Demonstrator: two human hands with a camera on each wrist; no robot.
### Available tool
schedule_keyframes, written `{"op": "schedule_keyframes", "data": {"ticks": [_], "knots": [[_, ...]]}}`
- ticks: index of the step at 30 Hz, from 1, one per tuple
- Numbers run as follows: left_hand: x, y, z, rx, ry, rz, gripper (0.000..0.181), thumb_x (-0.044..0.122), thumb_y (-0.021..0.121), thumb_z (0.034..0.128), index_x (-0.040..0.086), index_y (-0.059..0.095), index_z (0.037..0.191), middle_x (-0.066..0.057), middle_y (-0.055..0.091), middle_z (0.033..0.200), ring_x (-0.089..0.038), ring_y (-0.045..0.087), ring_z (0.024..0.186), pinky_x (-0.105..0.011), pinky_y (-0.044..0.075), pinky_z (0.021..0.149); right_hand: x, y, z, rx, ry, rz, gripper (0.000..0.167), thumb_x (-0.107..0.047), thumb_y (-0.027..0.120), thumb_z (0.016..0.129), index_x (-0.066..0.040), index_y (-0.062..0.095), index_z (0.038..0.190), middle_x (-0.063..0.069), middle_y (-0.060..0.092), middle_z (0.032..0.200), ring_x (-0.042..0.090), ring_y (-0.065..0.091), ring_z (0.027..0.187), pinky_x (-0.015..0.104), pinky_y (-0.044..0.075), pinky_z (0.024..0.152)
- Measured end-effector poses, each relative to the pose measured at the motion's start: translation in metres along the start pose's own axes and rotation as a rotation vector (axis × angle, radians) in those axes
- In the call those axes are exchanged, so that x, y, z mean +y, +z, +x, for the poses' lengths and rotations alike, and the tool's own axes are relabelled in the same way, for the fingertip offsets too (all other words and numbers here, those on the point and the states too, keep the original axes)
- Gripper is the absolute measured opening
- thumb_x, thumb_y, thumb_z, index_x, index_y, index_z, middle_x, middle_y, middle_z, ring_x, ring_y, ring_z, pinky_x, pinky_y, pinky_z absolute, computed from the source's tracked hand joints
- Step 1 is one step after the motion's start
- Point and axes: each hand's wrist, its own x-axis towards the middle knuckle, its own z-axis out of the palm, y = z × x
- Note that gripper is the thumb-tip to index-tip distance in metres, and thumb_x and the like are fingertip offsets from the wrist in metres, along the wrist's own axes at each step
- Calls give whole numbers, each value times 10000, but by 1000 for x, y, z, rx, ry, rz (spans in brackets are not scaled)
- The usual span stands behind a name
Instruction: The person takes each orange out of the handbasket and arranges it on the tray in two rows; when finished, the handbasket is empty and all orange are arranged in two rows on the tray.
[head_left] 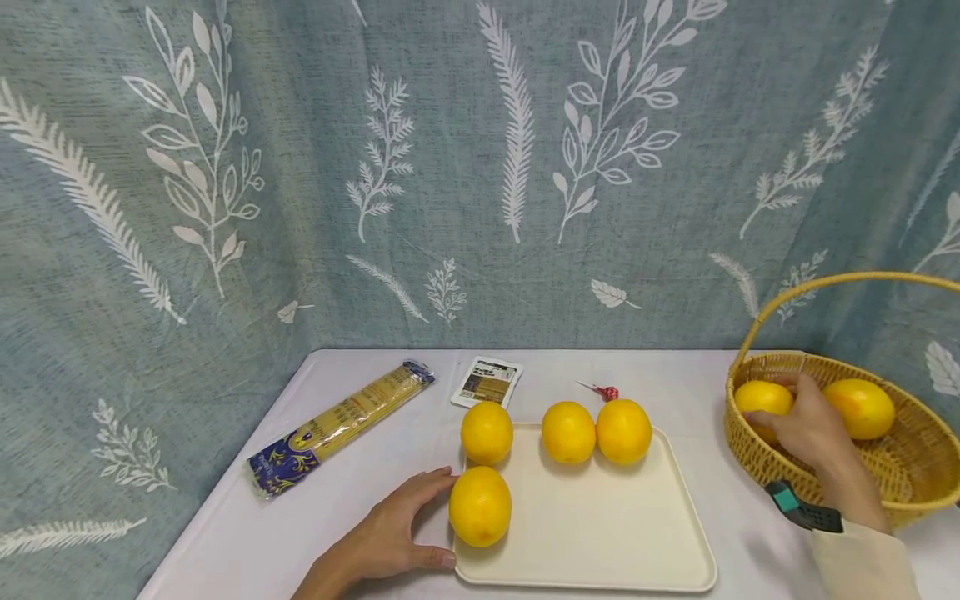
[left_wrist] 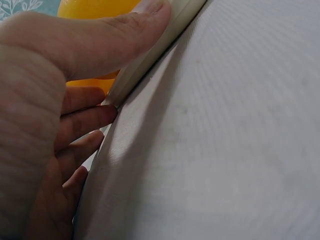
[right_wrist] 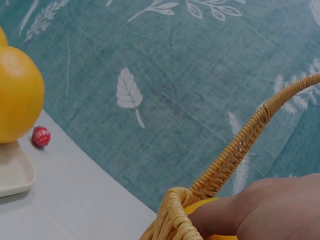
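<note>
My right hand point(head_left: 815, 427) reaches into a wicker basket point(head_left: 757, 462) and grips an orange point(head_left: 761, 398) at its left side; the palm side is hidden. A second orange point(head_left: 858, 408) lies beside it in the basket. At the left edge of a cream tray point(head_left: 592, 533), my left hand point(head_left: 401, 527) rests with fingers spread and the thumb against the rim. Close to those fingers sits an orange point(head_left: 481, 507) on the tray. Behind it is another orange point(head_left: 487, 432), and two more oranges point(head_left: 568, 432) touch each other along the back edge.
A pasta packet point(head_left: 341, 429) lies slanted at the left of the white table point(head_left: 397, 575). Behind the tray are a small white-and-brown packet point(head_left: 487, 382) and a red-wrapped lollipop point(head_left: 607, 392). The basket's tall handle point(head_left: 780, 300) arches above the right hand. Patterned curtains surround the table.
</note>
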Motion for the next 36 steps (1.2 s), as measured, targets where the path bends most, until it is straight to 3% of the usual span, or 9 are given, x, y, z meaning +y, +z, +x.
{"op": "schedule_keyframes", "data": {"ticks": [9, 18, 24, 30, 36], "knots": [[1, 1, 0, 2, 1, 4, 940, 583, 870, 670, 221, 527, 1466, -104, 397, 1602, -420, 328, 1478, -716, 236, 1169, -5, -1, -6, 115, -25, 55, 931, -332, 760, 898, 51, 205, 1541, 392, 258, 1525, 559, 409, 1231, 663, 475, 888], [1, 0, 1, 4, 6, 3, 948, 584, 870, 668, 214, 524, 1469, -110, 396, 1601, -422, 328, 1477, -719, 238, 1166, -14, -3, -15, 284, -68, 83, 815, -333, 772, 879, -31, 350, 1508, 328, 373, 1488, 494, 493, 1114, 446, 494, 732], [1, 0, 1, -2, -2, -7, 943, 579, 875, 668, 218, 527, 1467, -111, 395, 1602, -424, 330, 1475, -719, 237, 1166, -18, -2, -18, 292, -84, 86, 821, -327, 773, 880, -39, 349, 1521, 318, 378, 1509, 503, 485, 1147, 478, 493, 755], [1, 0, 1, -8, -13, -16, 951, 581, 874, 670, 214, 521, 1473, -112, 389, 1605, -424, 327, 1476, -724, 237, 1163, -28, -3, -26, 272, -149, 118, 832, -342, 791, 882, -38, 350, 1519, 292, 392, 1501, 470, 492, 1145, 402, 495, 743], [1, 0, 1, -6, -8, -15, 952, 584, 873, 667, 210, 524, 1470, -114, 392, 1602, -426, 328, 1475, -723, 237, 1163, -40, -3, -33, 230, -224, 218, 702, -303, 812, 880, -95, 418, 1422, 140, 464, 1376, 153, 538, 1009, 181, 512, 682]]}}
